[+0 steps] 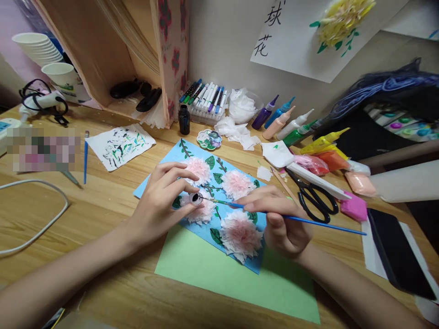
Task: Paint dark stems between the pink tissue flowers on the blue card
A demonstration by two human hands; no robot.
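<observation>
My left hand (164, 196) pinches a small white cap (195, 198) with black paint or ink inside, fingers spread above the artwork. A thin blue paintbrush (298, 218) is gripped in my right hand (284, 219), its tip at the cap's rim. Beneath both hands lies a sheet of blue paper (204, 230) bearing several pink-and-white paper flowers (241, 235) and painted green leaves with dark outlines. That sheet overlaps a light green sheet (236, 288) on the wooden table.
Behind the artwork stand a dark ink bottle (184, 119), a small paint palette (209, 139) and a box of markers (206, 103). Paint bottles (279, 122) line the wall. Black-handled scissors (317, 198) and a phone (399, 253) lie right; a paint-smeared tissue (121, 145) lies left.
</observation>
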